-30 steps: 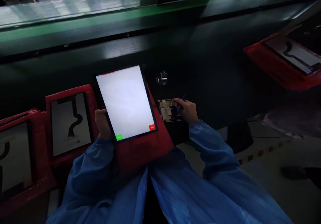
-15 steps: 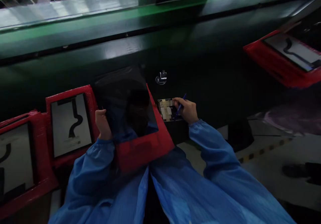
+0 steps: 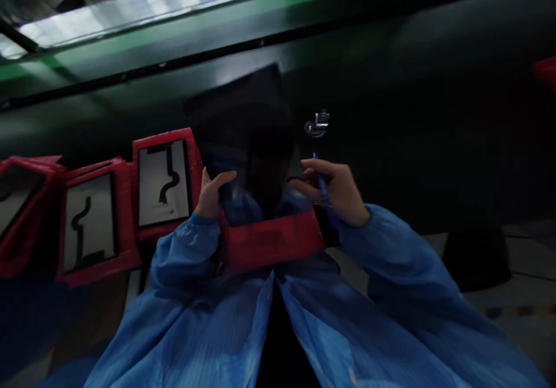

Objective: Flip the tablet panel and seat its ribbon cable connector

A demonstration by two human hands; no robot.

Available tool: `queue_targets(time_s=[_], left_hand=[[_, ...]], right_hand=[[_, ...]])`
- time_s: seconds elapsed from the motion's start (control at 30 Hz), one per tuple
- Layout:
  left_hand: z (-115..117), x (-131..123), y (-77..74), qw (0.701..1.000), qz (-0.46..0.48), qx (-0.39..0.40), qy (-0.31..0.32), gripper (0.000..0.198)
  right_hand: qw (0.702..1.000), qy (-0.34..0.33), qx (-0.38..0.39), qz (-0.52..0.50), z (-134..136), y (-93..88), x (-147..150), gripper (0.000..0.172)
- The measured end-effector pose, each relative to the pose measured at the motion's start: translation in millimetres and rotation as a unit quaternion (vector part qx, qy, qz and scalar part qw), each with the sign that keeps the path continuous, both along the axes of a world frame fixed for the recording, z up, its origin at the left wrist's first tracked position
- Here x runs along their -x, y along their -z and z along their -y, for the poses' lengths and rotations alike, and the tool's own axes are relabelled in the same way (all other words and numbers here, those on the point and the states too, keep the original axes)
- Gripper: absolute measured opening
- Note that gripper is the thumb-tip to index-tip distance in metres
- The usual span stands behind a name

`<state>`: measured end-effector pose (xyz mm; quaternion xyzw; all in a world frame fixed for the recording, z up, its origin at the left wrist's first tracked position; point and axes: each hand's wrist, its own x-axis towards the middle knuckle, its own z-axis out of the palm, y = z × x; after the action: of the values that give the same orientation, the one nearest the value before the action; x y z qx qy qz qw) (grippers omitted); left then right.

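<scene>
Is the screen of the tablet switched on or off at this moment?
Off. The tablet screen is dark and shows only a dim reflection, with no lit area. The left hand holds its edge.

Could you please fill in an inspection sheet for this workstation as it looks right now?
Surface: dark glossy bench, dimly lit, with a green strip along its far edge.
Job's things: dark-screened tablet tilted up in a red tray; blue pen.
Clutter: small clear piece on the bench beyond the hands.
Grippers: left hand grips the tablet's left edge; right hand holds the pen at its right edge.
Cables: nothing seen.
Surroundings: further red trays holding white panels with black winding shapes at left; blue sleeves.
</scene>
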<state>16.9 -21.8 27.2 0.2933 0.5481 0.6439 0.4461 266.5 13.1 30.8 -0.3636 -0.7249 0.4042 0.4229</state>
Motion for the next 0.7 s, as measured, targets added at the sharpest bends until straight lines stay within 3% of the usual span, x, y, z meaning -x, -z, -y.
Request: queue_targets(time_s=[0.07, 0.1, 0.17, 0.23, 0.33, 0.43, 0.47, 0.53, 0.63, 0.7], left_hand=[[7, 13, -18.3, 0.984, -0.152, -0.088, 0.039, 0.035], [10, 21, -28.6, 0.960, -0.239, -0.134, 0.062, 0.036], [18, 36, -46.8, 0.880, -0.399, -0.206, 0.153, 0.033], [27, 44, -55.2, 0.797, -0.517, -0.227, 0.213, 0.030], [43, 47, -44.6, 0.692, -0.675, -0.164, 0.196, 0.041], [56, 53, -26.9, 0.596, -0.781, -0.017, 0.186, 0.061], [60, 56, -24.9, 0.587, -0.789, 0.021, 0.180, 0.064], [63, 59, -29.2, 0.615, -0.774, 0.046, 0.145, 0.063], [56, 40, -47.4, 0.720, -0.686, -0.010, 0.102, 0.049], [42, 12, -56.6, 0.785, -0.600, -0.058, 0.144, 0.044]], right_hand=[[0.999, -0.025, -0.046, -0.007, -9, -14.9, 7, 0.024], [0.996, -0.030, -0.086, -0.005, -15, -19.1, 9, 0.018], [0.983, -0.029, -0.184, 0.003, -27, -20.5, 13, 0.008], [0.966, -0.026, -0.256, 0.011, -35, -13.6, 14, 0.008], [0.951, -0.037, -0.298, 0.070, -39, 3.7, 8, 0.020], [0.945, -0.050, -0.302, 0.118, -35, 15.4, -14, 0.021], [0.949, -0.046, -0.292, 0.105, -33, 16.5, -23, 0.019], [0.963, -0.012, -0.264, 0.050, -29, 14.8, -39, 0.013], [0.979, 0.022, -0.201, -0.013, -33, 9.1, -48, 0.011], [0.992, -0.040, -0.114, -0.039, -41, 8.7, -42, 0.025]])
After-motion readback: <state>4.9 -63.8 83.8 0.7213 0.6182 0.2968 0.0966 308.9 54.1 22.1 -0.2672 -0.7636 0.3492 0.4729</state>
